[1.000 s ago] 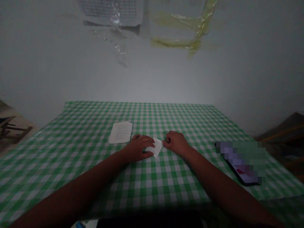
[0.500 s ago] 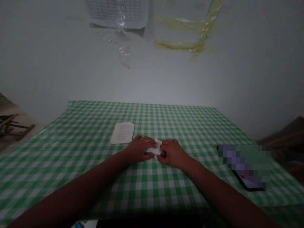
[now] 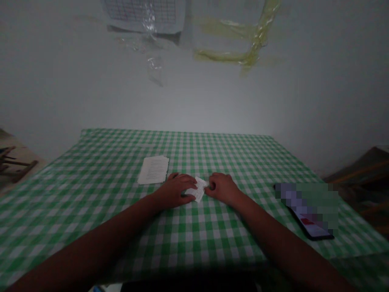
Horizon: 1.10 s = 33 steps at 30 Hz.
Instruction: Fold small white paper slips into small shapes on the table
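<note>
A small piece of folded paper with printed lines lies on the checked tablecloth between my hands. My left hand holds its left side against the table, fingers over the top and thumb along the near edge. At the right corner of the paper is my right hand, its fingers curled in a pinch. The fingertips meet the corner, though dim light hides the exact grip. Just beyond my left hand lies a stack of printed paper sheets with uneven right edges.
The green and white checked tablecloth covers the table up to the wall. A phone, partly blurred out, lies at the right. Wooden furniture stands past the right edge, and a wooden frame is on the floor at left.
My right hand has drawn slightly away to the right, with its fingers more curled. More of the folded paper shows between my hands. My left hand stays on it; the view has shifted slightly.
</note>
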{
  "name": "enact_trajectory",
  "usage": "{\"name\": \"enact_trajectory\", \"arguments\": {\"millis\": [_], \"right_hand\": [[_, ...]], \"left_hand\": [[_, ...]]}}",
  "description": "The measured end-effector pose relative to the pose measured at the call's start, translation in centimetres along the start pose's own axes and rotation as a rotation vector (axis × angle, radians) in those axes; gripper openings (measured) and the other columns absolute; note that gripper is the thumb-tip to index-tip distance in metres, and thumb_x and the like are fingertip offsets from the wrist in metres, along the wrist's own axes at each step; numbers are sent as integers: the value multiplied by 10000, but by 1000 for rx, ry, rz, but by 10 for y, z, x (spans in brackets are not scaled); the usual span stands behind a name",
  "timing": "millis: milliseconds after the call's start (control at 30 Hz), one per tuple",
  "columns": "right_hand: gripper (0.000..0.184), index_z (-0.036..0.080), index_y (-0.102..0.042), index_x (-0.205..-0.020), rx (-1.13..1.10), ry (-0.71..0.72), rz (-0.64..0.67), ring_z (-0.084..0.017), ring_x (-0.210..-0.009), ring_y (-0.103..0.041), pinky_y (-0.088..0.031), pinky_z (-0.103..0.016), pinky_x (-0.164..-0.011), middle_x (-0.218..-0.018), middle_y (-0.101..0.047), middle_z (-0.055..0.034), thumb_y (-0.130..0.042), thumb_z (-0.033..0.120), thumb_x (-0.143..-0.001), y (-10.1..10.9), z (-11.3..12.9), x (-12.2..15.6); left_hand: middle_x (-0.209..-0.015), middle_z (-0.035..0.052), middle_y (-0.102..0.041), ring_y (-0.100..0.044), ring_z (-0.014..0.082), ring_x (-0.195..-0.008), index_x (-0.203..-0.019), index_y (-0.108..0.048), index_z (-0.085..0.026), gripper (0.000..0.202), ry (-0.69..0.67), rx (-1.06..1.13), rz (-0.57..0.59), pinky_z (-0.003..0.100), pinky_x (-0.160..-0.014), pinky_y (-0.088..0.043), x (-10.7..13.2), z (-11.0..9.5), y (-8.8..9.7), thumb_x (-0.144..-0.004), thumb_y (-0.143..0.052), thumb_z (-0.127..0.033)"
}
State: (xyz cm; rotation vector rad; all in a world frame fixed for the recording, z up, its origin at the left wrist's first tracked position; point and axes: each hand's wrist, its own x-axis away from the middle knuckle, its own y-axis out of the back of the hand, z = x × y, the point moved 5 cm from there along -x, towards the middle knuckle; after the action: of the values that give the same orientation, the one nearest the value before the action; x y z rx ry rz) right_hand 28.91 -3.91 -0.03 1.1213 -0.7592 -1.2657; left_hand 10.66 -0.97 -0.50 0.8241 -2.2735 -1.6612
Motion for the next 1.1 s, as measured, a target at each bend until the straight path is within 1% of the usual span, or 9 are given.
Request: {"name": "enact_trajectory", "arguments": {"millis": [100, 167, 233, 433, 533, 733, 867, 1000, 1100], "right_hand": [[248, 189, -582, -667, 3, 119, 46, -137, -698, -495, -257, -283, -645, -716, -584, 9, -709, 385, -750, -6, 20, 9], [243, 188, -587, -667, -2, 121, 52, -142, -716, -507, -257, -287, -653, -727, -595, 5, -704, 382, -755, -8, 24, 11], [234, 186, -583, -657, 4, 71, 60, -134, -682, -493, -245, -287, -632, -716, -594, 5, -703, 360, -756, -8, 17, 7], [267, 189, -543, -643, -2, -113, 0, -126, -632, -467, -238, -279, -588, -707, -585, 5, -678, 357, -800, 0, -24, -14], [248, 191, -549, -657, 11, -117, -19, -132, -651, -477, -239, -280, -592, -732, -592, 0, -668, 341, -814, 2, -29, -17], [238, 180, -560, -665, 45, 16, -3, -141, -725, -507, -242, -290, -648, -743, -575, 2, -642, 324, -835, 0, -6, -4], [188, 188, -576, -692, 56, 111, 10, -153, -755, -510, -247, -306, -690, -744, -571, 8, -675, 311, -793, -1, 11, 5], [159, 185, -570, -690, 11, 145, 14, -150, -753, -514, -276, -306, -717, -748, -569, 9, -667, 272, -780, -1, 17, 9], [166, 188, -565, -693, -43, 182, 41, -149, -752, -521, -294, -300, -716, -751, -574, 12, -671, 287, -774, -2, 21, 12]], "left_hand": [[-1343, 20, -621, -525, 257, -1266, -1145, -660, -303, 317, -9, -5, -8, 483, -1089, -279, 1, -1, 0, -838, -687, -376], [-1348, 19, -618, -522, 258, -1267, -1149, -659, -306, 322, -13, -5, -15, 479, -1086, -282, 1, -1, -1, -836, -690, -372], [-1345, 15, -619, -521, 258, -1268, -1147, -659, -307, 324, -9, -3, -15, 476, -1089, -278, 1, 0, -1, -831, -694, -372], [-1333, 12, -626, -520, 245, -1273, -1134, -657, -295, 318, -2, 18, 8, 466, -1104, -260, 0, -1, 1, -834, -687, -395], [-1341, 14, -622, -521, 247, -1276, -1142, -653, -294, 327, 12, 8, 15, 473, -1099, -261, 0, -2, 2, -834, -685, -399], [-1340, 29, -618, -522, 261, -1254, -1248, -617, -304, 419, -18, -42, -1, 465, -1074, -289, 0, -3, 2, -844, -673, -403], [-1336, 27, -612, -508, 263, -1251, -1241, -635, -324, 384, -59, -73, -8, 456, -1056, -302, 2, -5, 2, -865, -650, -399], [-1346, 30, -598, -503, 262, -1243, -1244, -634, -321, 368, -68, -89, -18, 456, -1040, -307, 3, -7, 3, -883, -630, -392], [-1341, 28, -598, -501, 261, -1236, -1246, -629, -319, 375, -68, -89, -24, 457, -1039, -300, 3, -8, 4, -876, -638, -385]]}}
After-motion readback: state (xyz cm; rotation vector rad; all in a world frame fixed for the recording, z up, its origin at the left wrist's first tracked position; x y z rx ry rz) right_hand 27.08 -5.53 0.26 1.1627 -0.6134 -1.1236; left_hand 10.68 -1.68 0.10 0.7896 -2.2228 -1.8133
